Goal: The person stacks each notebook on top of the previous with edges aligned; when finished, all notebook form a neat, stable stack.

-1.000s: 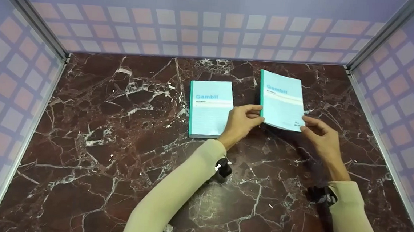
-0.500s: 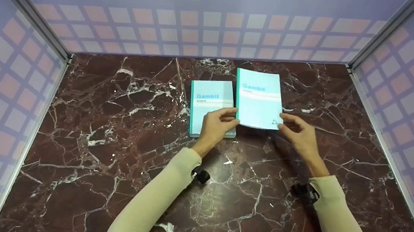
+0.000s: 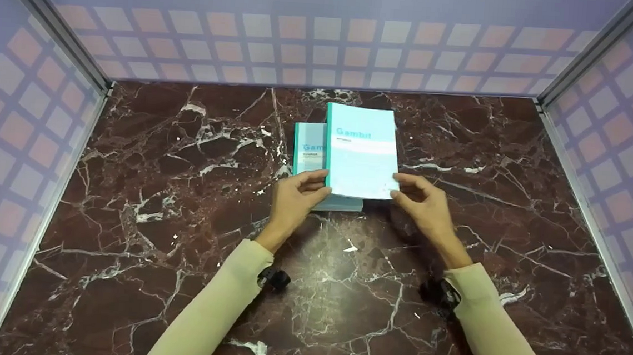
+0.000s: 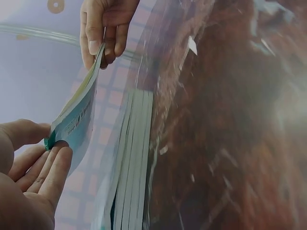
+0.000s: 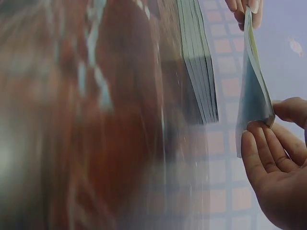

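A light blue notebook (image 3: 361,158) with a green spine and "Gambit" on its cover is held up between both hands. My left hand (image 3: 297,201) pinches its spine side near the lower corner, thumb above and fingers beneath. On the opposite edge my right hand (image 3: 423,204) pinches the lower right corner. Below it lies a stack of like notebooks (image 3: 309,157), partly covered by the held one in the head view. In the left wrist view the stack's page edges (image 4: 132,163) show several layers, and a gap separates them from the raised notebook (image 4: 79,115).
The stack rests on a dark red marbled table (image 3: 177,257) with white veins. A lilac back wall (image 3: 325,50) with pink and white squares closes the far side, and similar panels stand left and right. Each wrist wears a small black camera (image 3: 274,279).
Both hands have carried the held notebook leftward from the right side, so that it now overlaps the stack in the head view. The stack has stayed in place.
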Tool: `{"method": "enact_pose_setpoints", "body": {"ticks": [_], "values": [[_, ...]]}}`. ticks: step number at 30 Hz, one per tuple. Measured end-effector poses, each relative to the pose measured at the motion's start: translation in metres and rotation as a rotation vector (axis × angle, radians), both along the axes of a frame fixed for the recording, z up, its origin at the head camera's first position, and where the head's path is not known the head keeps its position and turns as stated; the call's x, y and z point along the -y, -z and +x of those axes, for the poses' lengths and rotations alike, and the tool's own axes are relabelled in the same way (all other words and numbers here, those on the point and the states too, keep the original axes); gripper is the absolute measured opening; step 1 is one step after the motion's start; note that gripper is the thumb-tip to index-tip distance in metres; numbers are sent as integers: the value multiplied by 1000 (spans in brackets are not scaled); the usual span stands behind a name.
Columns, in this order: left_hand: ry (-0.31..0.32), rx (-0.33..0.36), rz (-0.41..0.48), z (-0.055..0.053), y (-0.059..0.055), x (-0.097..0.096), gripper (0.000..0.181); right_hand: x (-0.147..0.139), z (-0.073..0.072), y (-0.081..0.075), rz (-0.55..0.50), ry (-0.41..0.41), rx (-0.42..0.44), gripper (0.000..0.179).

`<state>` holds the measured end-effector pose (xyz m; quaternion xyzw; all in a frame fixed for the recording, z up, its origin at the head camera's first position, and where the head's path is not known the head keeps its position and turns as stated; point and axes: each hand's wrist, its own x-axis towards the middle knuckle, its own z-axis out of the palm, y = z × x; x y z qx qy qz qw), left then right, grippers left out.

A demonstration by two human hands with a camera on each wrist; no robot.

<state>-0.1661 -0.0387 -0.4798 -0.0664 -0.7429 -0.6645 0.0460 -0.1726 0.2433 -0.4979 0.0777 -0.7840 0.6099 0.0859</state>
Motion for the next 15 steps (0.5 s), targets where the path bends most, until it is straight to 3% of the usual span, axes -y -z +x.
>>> {"method": "enact_pose_setpoints", "body": {"ticks": [9, 15], "values": [[-41, 23, -19, 11, 7, 26, 32, 23, -2, 4, -3, -60, -17, 31], [-65, 48, -11, 13, 12, 37, 30, 33, -2, 7, 39, -72, 22, 33]]}}
